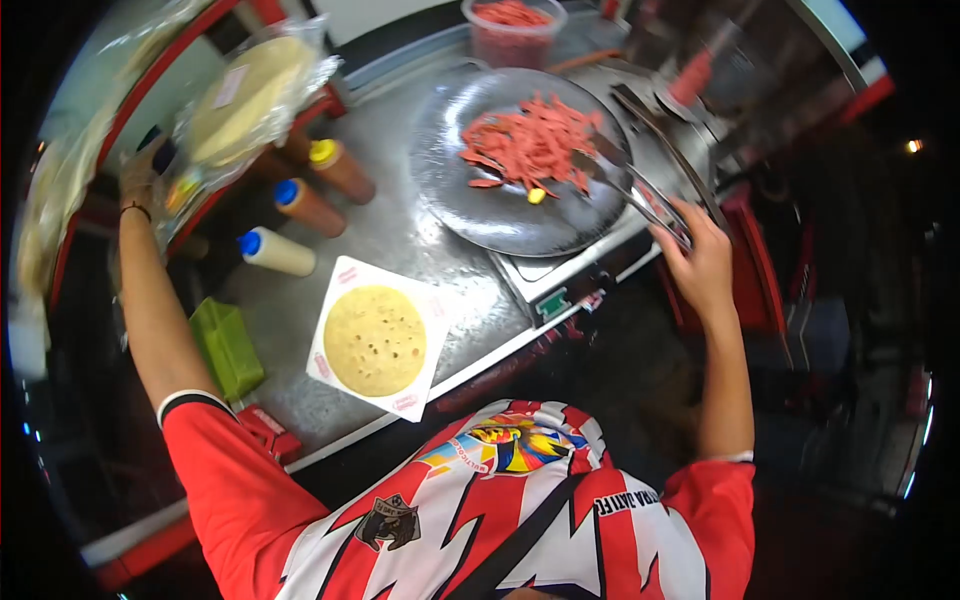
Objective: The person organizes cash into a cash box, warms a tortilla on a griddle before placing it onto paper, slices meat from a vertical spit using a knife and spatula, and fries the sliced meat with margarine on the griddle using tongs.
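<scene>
My right hand (697,255) is closed on metal tongs (655,205), whose tips reach into red strips of meat (535,135) on a round dark griddle (460,215). A small yellow piece (536,195) lies at the near edge of the meat. At the far left, my left hand (140,185) reaches in by the shelf, beside a plastic-wrapped stack of flatbreads (250,100). A dark object is close to its fingers, which are too dim and blurred to read. One round flatbread (375,340) lies on a white paper sheet (340,285) on the counter.
Three squeeze bottles stand left of the griddle: a white one (285,253), a reddish one (312,210) and a brownish one (345,172). A green box (228,345) is at the left. Behind the griddle stands a clear tub (490,40) of red strips. A long metal utensil (675,150) lies right.
</scene>
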`<state>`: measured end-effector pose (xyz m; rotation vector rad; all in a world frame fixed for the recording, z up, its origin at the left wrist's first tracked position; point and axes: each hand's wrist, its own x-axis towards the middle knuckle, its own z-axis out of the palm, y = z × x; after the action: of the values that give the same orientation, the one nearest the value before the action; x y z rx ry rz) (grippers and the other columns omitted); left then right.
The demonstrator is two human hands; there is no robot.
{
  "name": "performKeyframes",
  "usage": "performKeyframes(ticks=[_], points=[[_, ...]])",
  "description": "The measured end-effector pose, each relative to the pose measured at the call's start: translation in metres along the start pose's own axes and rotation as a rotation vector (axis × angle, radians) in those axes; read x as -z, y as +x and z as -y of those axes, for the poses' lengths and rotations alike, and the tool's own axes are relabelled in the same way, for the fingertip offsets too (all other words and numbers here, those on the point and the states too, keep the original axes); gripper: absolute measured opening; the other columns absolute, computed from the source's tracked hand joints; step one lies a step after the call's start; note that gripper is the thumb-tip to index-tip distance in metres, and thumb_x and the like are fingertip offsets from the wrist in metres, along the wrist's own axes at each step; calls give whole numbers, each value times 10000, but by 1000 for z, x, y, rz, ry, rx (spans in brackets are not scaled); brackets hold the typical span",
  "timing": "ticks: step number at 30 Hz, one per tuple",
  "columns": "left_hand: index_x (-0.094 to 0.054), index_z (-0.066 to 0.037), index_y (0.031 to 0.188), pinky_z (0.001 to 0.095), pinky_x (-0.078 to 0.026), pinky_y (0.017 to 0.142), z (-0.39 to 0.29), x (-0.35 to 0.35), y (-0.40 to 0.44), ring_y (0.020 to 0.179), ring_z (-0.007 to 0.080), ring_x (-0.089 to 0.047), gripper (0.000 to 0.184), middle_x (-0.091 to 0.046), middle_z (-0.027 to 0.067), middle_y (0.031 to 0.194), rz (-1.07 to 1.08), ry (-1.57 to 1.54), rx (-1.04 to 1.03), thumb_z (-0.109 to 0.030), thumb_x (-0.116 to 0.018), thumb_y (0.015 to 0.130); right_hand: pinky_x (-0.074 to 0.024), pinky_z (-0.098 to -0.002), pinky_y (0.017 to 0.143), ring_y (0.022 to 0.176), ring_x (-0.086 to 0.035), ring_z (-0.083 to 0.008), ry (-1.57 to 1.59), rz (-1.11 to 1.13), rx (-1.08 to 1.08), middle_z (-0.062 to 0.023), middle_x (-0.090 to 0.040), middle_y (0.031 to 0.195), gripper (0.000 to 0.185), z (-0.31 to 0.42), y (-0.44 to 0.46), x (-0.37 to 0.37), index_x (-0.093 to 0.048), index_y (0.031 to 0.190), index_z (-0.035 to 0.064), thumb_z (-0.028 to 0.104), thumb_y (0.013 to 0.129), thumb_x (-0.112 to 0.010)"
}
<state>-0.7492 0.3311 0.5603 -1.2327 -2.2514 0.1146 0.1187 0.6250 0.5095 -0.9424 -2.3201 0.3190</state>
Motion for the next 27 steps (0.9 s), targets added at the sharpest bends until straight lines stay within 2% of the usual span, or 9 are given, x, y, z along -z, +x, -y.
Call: performKeyframes(ticks=[1, 3, 4, 9, 13, 17, 20, 24, 27], points=[[-656, -306, 1388, 410, -477, 1098, 22, -28, 16, 1237, 354, -646, 640, -697, 193, 1304, 0, -52, -44, 55, -572, 866, -552, -408, 865, 988, -707, -379, 11, 26, 16, -195, -721, 1113, 407, 10, 9, -3, -677, 1237, 13, 201, 895, -793], [-664, -312, 1379, 398, -476, 1101, 17, -89, 62, 1245, 344, -644, 638, -669, 224, 1333, -72, -839, 579, 64, -550, 876, -560, -444, 864, 1012, -700, -395, -125, 53, 138, -174, -718, 1137, 417, -6, 29, -36, -689, 1229, 57, 299, 901, -779], [-666, -279, 1376, 396, -472, 1100, 3, -87, 60, 1251, 342, -638, 577, -654, 220, 1355, -52, -851, 636, 15, -559, 892, -555, -482, 834, 998, -692, -407, -205, 114, 147, -165, -724, 1118, 388, -6, 38, -46, -700, 1211, 86, 333, 916, -751], [-676, -119, 1361, 387, -451, 1097, -15, -17, 16, 1281, 336, -611, 413, -582, 198, 1466, 100, -260, 148, -229, -602, 971, -551, -467, 759, 859, -708, -369, -176, 106, 164, -136, -727, 962, 333, -31, 82, -68, -719, 1174, 82, 314, 936, -725], [-653, -17, 1371, 385, -419, 1113, -35, 66, -46, 1327, 315, -576, 501, -514, 167, 1555, -42, -723, 330, -346, -605, 997, -530, -441, 727, 818, -700, -349, -50, 130, 135, -134, -719, 959, 358, -23, 67, -35, -722, 1187, 73, 308, 919, -753], [-531, 11, 1477, 346, -486, 1029, -150, 185, -154, 1204, 233, -633, 601, -598, 160, 1417, -173, -1227, 586, -283, -695, 979, -541, -441, 731, 835, -698, -354, -76, 178, 134, -132, -709, 977, 350, 4, 35, -14, -721, 1198, 86, 300, 922, -748], [-521, -27, 1482, 253, -528, 826, -195, 181, -234, 924, 126, -676, 586, -692, 105, 1159, 107, -1494, 483, -252, -712, 976, -557, -456, 754, 867, -698, -366, -180, 210, 167, -125, -706, 995, 343, 12, 27, -44, -711, 1202, 101, 289, 917, -745], [-614, -29, 1372, 278, -538, 845, -289, 204, -298, 922, 142, -689, 526, -705, 71, 1019, 626, -1539, 616, -73, -724, 859, -563, -467, 777, 887, -700, -374, -309, 142, 86, -122, -713, 1015, 354, -6, 55, -78, -708, 1207, 110, 296, 908, -750], [-617, -27, 1366, 295, -547, 895, -294, 170, -364, 930, 149, -689, 529, -704, 62, 1000, 1034, -1696, 448, -87, -767, 862, -564, -478, 775, 880, -704, -375, -271, 178, 114, -134, -715, 1023, 375, -1, 47, -67, -705, 1226, 121, 307, 904, -753]])
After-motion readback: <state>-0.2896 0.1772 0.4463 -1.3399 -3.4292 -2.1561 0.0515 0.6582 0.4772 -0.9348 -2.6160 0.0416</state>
